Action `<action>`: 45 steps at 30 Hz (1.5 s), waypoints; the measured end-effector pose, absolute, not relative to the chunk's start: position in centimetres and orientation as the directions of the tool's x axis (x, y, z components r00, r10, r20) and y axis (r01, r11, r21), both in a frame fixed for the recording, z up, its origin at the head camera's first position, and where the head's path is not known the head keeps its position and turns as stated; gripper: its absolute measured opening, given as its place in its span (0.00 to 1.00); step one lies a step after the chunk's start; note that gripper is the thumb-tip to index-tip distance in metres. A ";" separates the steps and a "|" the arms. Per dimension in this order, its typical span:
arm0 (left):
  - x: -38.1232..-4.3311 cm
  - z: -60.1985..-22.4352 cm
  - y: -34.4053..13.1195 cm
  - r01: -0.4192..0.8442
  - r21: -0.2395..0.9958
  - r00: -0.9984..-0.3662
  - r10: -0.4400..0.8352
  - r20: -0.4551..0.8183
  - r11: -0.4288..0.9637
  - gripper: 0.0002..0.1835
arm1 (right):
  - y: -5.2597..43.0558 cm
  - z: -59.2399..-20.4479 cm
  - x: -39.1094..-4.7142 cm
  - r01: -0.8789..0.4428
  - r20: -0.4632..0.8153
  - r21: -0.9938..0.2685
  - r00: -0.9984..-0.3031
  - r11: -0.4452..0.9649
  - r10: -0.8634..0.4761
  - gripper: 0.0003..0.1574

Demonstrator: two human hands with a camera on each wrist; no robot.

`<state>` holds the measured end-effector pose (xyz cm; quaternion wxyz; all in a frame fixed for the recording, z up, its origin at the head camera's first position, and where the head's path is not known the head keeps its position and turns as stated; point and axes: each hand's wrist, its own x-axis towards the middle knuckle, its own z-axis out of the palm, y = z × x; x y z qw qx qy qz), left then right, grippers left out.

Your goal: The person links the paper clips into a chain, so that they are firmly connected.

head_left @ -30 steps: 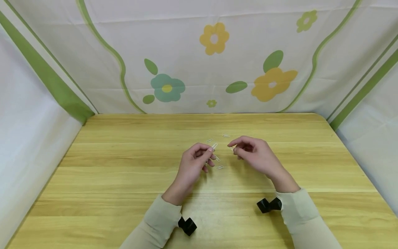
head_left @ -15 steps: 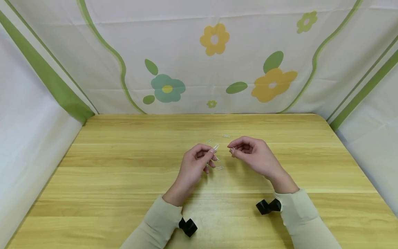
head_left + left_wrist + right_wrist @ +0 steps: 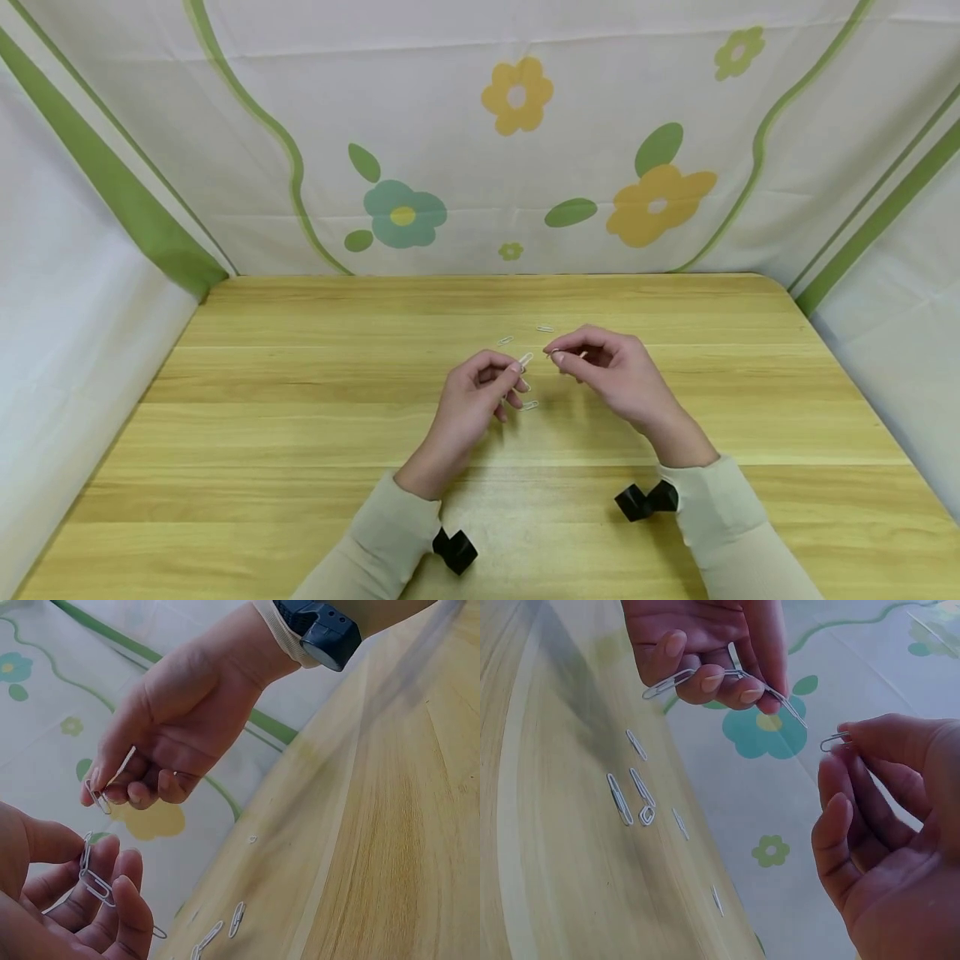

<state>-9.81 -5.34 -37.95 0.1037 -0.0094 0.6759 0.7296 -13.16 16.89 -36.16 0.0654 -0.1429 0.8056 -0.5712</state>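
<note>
My left hand (image 3: 474, 398) pinches a white paper clip (image 3: 527, 359) between thumb and index finger, its end pointing toward the other hand. In the right wrist view that clip belongs to a short linked chain, whose far paper clip (image 3: 667, 684) lies across the curled fingers. My right hand (image 3: 615, 367), just to the right, holds another paper clip (image 3: 832, 741) at its thumb and fingertips. A thin white piece (image 3: 124, 765) also sticks out by the right fingers in the left wrist view. A small gap separates the two hands' clips.
Several loose paper clips lie on the wooden table (image 3: 300, 467) below and beyond the hands, among them a near clip (image 3: 531, 405), a far clip (image 3: 545, 328) and a left clip (image 3: 505, 340). A flower-patterned cloth (image 3: 465, 150) stands behind the table.
My left hand has shifted slightly right, and the fingertips of my right hand have moved slightly left and turned their clip. The held clips are closer together now.
</note>
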 end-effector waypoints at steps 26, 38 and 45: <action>-9.5 -37.9 -5.0 -0.156 0.985 -0.982 0.116 -0.146 -0.080 0.11 | 16.4 -36.1 -13.0 -0.116 0.045 -0.956 -0.966 0.270 -0.256 0.11; -9.2 -37.6 -4.6 -0.161 0.984 -0.982 0.113 -0.153 -0.071 0.12 | 15.7 -36.3 -12.7 -0.188 0.099 -0.911 -0.963 0.366 -0.250 0.07; -9.1 -37.6 -4.5 -0.156 0.986 -0.981 0.123 -0.148 -0.057 0.13 | 15.4 -36.5 -12.6 -0.267 0.171 -0.876 -0.951 0.401 -0.259 0.06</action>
